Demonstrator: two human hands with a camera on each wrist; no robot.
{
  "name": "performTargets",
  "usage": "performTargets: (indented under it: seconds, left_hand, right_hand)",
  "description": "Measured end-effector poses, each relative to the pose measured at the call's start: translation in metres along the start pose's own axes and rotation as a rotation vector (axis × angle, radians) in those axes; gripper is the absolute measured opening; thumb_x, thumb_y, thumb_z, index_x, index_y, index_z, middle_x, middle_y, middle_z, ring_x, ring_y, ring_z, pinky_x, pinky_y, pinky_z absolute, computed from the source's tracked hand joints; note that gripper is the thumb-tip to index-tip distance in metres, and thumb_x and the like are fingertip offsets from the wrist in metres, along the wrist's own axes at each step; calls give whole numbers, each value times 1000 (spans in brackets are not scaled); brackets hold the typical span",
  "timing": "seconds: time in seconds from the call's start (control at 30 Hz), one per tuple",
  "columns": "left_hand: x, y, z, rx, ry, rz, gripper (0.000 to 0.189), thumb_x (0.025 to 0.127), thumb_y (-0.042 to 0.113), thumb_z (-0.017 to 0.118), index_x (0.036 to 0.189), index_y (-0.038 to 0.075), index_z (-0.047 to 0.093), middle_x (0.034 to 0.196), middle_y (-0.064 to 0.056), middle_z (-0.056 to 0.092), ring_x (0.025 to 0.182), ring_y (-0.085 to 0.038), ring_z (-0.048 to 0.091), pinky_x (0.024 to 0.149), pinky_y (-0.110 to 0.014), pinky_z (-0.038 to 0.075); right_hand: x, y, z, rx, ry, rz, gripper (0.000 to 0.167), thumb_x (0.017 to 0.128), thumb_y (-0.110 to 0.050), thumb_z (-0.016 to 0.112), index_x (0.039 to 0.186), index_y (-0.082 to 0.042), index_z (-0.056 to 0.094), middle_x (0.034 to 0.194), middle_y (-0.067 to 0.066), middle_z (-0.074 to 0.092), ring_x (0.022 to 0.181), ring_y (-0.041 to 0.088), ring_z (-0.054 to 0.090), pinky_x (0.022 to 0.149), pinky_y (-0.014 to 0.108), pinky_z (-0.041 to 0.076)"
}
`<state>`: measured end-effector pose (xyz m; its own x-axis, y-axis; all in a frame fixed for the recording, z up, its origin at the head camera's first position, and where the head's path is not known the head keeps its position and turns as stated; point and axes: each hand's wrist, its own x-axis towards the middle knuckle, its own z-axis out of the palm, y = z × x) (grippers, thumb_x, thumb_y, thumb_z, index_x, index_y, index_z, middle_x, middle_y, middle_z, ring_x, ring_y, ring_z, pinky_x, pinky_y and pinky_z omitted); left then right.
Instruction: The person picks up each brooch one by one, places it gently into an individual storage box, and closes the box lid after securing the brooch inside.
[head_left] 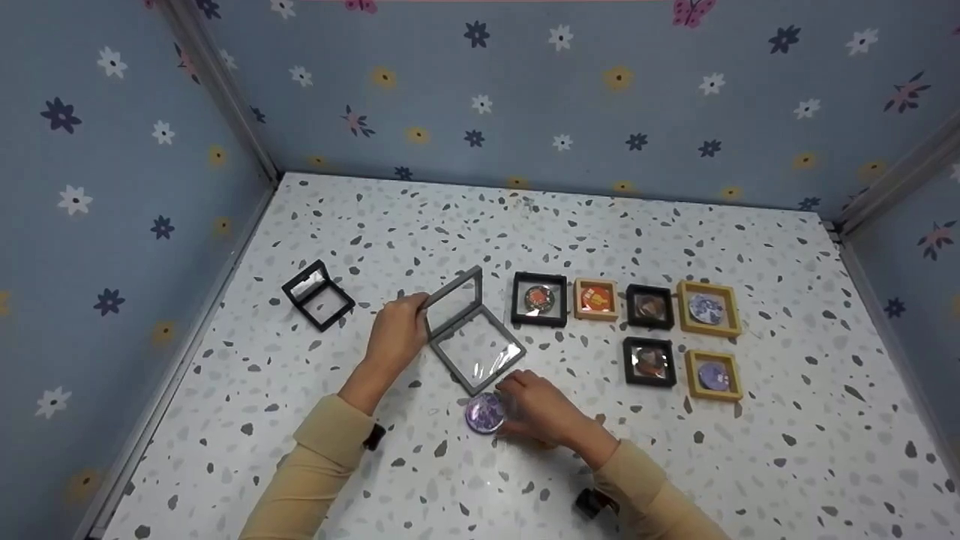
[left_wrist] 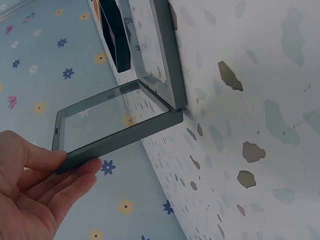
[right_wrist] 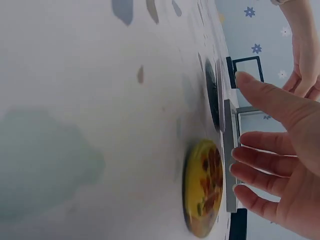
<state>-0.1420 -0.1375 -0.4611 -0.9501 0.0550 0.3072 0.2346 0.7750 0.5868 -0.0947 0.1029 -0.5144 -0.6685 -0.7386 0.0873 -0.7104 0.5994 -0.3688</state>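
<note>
My left hand (head_left: 397,326) pinches the raised half of a grey hinged display frame (left_wrist: 120,137) between thumb and fingers. Its other half lies flat, a clear film across it. Fingers apart and fairly straight, my right hand (right_wrist: 285,155) hovers just above the table. Close by its fingertips is a round purple-patterned disc (head_left: 484,414), lying at the frame's near corner. A yellow round disc with a red and orange picture (right_wrist: 204,185) lies below the fingers; in the head view the right hand mostly covers it.
A small black hinged frame (head_left: 319,296) stands open at the left. Several closed frames holding round discs sit at the right, among them a black one (head_left: 539,299), a tan one (head_left: 596,320) and a yellow one (head_left: 709,330). Flowered walls (head_left: 525,97) enclose the speckled table (head_left: 300,450).
</note>
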Motion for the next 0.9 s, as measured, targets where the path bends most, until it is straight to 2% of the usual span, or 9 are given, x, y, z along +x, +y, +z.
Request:
performTargets:
  seconds: [0.27, 0.67, 0.9]
  left_hand:
    - [0, 1, 1, -13, 7, 13, 16, 81, -6, 55, 95, -6, 63, 88, -18, 64, 84, -28, 61, 71, -37, 49]
    - [0, 0, 1, 5, 3, 0, 16, 81, -5, 55, 95, -5, 63, 88, -17, 64, 83, -27, 62, 70, -37, 49]
    - [0, 1, 1, 9, 0, -2, 17, 81, -6, 55, 96, -5, 63, 89, -17, 64, 83, -27, 62, 70, -37, 49]
  right_hand:
    - [8, -9, 7, -17, -51, 63, 61, 66, -41, 73, 110, -4, 55, 105, 6, 54, 92, 18, 50, 79, 30, 44]
    - [16, -16, 15, -87, -51, 39, 67, 64, -43, 75, 114, -4, 53, 108, 7, 52, 92, 20, 49, 76, 32, 45]
    - [17, -18, 16, -42, -69, 36, 65, 64, -36, 77, 114, -2, 53, 107, 8, 51, 94, 19, 49, 80, 30, 44]
